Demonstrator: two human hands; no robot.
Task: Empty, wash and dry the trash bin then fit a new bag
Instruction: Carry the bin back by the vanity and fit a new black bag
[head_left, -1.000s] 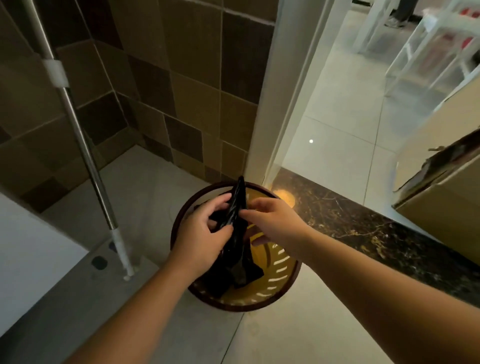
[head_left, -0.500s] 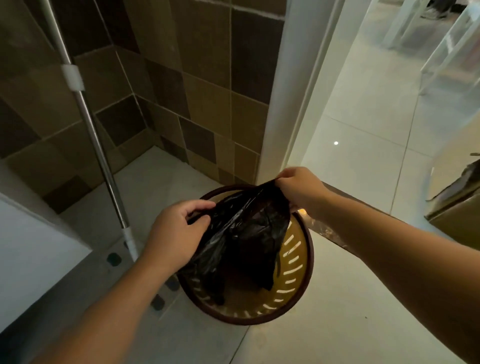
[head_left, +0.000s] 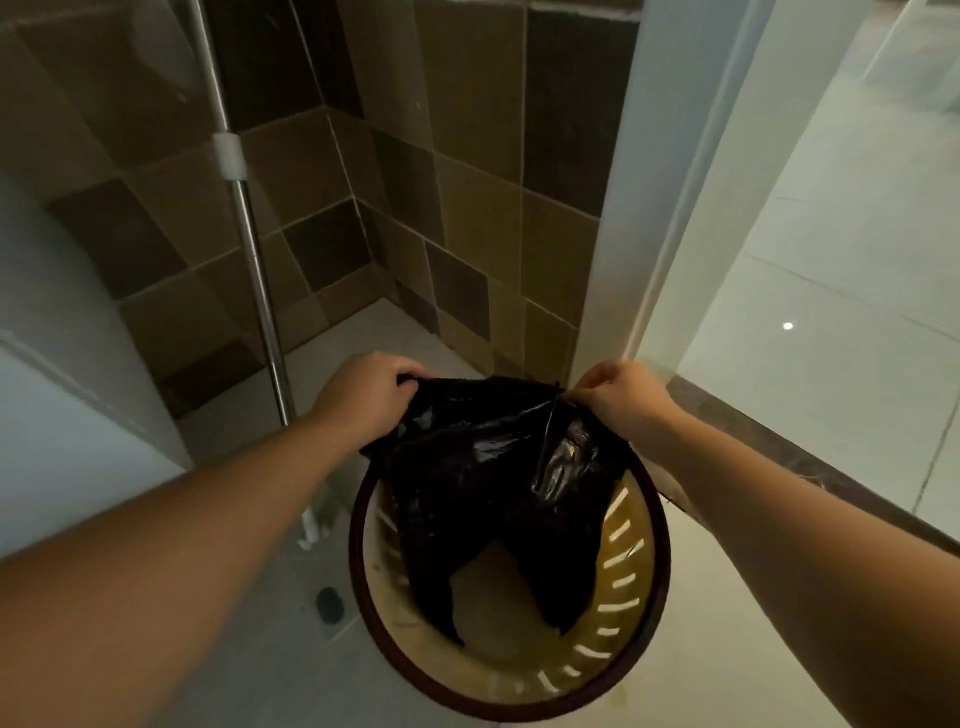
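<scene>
A: Bin (head_left: 631, 582) sits on the floor right under both hands, slotted tan wall, dark rim, mouth facing up. Looks clean and empty inside, so I'd guess we're at the last step, fitting the bag.

B: Who's got the bag (head_left: 483, 467)?

A: Both. Left hand (head_left: 371, 397) has its fingers curled round one corner of the black film; right hand (head_left: 623, 397) pinches the other corner. Hands are apart, bag mouth stretched between them, approx. across the far side of the rim. Rest of the bag hangs down into the bin, two tails dangling above the bottom.

B: So which way does the next move go?

A: My guess: down and outward. The rim's far edge lies just below the knuckles, near edge is back toward the wrists. The stretched edge runs left-right, hand to hand, so it'd need opening front-to-back too before it can fold over the rim. Neither hand is clearly nearer; pretty even.

B: Anything in the way?

A: Metal pole (head_left: 254, 260) stands just beyond the left hand, w/ a white clip on it, close to the left forearm. Tiled wall (head_left: 467, 208) is past the fingertips, white door frame (head_left: 623, 208) beyond the right hand. Small floor drain (head_left: 330, 603) below the left forearm. Left elbow could knock the pole, imo.
</scene>
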